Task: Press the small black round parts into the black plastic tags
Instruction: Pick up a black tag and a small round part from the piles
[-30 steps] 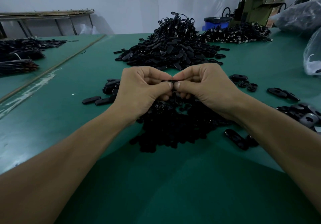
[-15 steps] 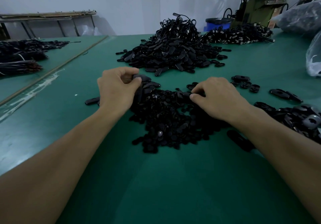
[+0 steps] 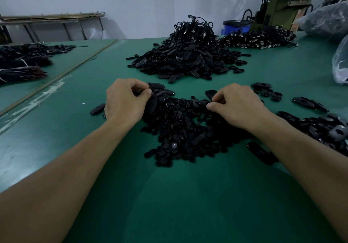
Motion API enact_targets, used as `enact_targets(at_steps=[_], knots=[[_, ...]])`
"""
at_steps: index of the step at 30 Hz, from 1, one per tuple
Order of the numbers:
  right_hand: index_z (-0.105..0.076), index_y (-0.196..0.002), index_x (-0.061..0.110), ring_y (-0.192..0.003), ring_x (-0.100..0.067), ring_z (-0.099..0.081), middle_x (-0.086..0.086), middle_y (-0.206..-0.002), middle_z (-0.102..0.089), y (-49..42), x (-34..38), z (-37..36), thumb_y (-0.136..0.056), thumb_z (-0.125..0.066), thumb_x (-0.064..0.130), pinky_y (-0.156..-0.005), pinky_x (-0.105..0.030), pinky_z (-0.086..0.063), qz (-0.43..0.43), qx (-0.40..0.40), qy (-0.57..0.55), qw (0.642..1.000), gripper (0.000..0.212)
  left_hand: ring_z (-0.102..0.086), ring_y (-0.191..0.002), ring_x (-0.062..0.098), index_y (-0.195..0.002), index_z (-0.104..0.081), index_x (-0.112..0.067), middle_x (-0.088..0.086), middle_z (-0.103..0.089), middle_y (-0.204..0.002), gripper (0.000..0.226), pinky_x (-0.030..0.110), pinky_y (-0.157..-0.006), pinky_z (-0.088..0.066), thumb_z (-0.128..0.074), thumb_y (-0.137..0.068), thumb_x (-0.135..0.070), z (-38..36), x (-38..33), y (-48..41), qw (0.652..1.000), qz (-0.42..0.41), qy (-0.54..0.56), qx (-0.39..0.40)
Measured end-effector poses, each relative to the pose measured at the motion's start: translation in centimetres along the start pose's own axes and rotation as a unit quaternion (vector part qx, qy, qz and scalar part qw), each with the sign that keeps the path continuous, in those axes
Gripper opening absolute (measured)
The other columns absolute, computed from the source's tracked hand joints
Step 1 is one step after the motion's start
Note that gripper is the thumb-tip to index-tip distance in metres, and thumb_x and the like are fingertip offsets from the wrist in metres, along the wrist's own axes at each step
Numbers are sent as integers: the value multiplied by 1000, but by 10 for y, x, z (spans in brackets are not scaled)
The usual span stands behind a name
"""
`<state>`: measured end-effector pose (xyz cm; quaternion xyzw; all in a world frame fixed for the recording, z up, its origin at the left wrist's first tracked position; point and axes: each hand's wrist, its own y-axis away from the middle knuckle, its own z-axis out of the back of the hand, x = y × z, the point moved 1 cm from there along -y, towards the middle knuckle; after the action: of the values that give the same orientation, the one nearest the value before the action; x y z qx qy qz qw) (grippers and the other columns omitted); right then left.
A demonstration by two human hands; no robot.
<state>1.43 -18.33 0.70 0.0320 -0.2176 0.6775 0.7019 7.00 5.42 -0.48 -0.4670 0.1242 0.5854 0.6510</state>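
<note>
Where one heap of small black round plastic parts (image 3: 178,129) lies on the green table (image 3: 169,195), your left hand (image 3: 125,102) pinches one black oval plastic tag (image 3: 136,93) at the heap's edge; whether your curled right hand (image 3: 238,104) holds anything, I cannot tell.

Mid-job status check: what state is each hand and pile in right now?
left hand: fingers curled, pinching a black tag.
right hand: pinching at the round parts pile; hold unclear.
round parts pile: loose heap between the hands.
far tag pile: heaped, untouched.
</note>
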Motion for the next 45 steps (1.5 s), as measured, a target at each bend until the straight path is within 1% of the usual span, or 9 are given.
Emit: enact_targets(at_steps=[8,14,19,25,29,32,35,40,45], knots=[[-71,-81,23,-83,-17,-65,9,-76,-62,1,-1,1,-92,-70,31,-77,-31,-51,12,-24,-28,999,14,-59,-72,-2,-81,-69,-39,-19,-67,-82,13,29,-70,-53,-71,-90,-30,-9,-25,20,993,-110,33,26],[-73,-110,17,-101,-23,-64,-2,-107,-71,-1,1,-1,-95,-65,36,-94,-42,-53,-2,20,-17,1000,25,-65,-72,2,-82,-71,-37,-20,-67,-73,12,39,-73,-60,-72,-90,-28,-15,-31,29,987,-133,54,69],[-75,-97,18,-92,-22,-64,-2,-94,-71,-3,-1,-2,-94,-68,32,-87,-40,-55,-6,13,-39,999,16,-65,-74,4,-83,-73,-34,-20,-67,-73,10,41,-75,-59,-73,-88,-26,-16,-32,32,985,-140,59,78],[-59,-84,24,-81,-10,-59,8,-83,-61,-3,-3,-2,-89,-74,27,-67,-20,-43,2,-26,-101,995,16,-65,-74,4,-84,-74,-33,-20,-67,-72,9,39,-75,-59,-74,-89,-25,-16,-33,32,984,-146,60,83],[-64,-90,23,-73,-5,-60,5,-82,-67,1,1,3,-93,-69,26,-57,-18,-39,6,-63,-197,978,7,-66,-76,-1,-94,-76,-29,-19,-70,-79,5,21,-76,-57,-74,-90,-29,-15,-35,33,979,-154,86,99],[-70,-91,28,-69,-8,-65,2,-77,-73,4,11,1,-93,-70,22,-64,-20,-48,37,-23,-295,955,6,-67,-83,-6,-109,-75,-27,-19,-72,-87,20,9,-77,-50,-75,-89,-31,-16,-37,32,975,-139,122,121],[-72,-92,30,-72,-4,-69,4,-79,-76,7,19,0,-93,-68,14,-72,-16,-54,71,-2,-353,933,17,-69,-84,-4,-106,-75,-25,-14,-74,-88,17,16,-82,-55,-76,-89,-23,-17,-38,30,970,-112,160,142],[-73,-98,26,-80,-4,-70,5,-84,-76,6,17,-1,-93,-68,17,-81,-22,-56,67,-24,-332,941,11,-72,-72,8,-93,-75,-24,-2,-77,-78,13,19,-69,-56,-75,-89,-12,-18,-37,27,954,-56,246,161],[-74,-92,23,-70,-2,-68,6,-76,-75,6,17,0,-91,-71,19,-72,-19,-54,65,-27,-337,939,5,-71,-68,8,-92,-74,-19,-1,-76,-75,11,18,-66,-55,-71,-92,-9,-18,-37,27,936,-21,303,177]])
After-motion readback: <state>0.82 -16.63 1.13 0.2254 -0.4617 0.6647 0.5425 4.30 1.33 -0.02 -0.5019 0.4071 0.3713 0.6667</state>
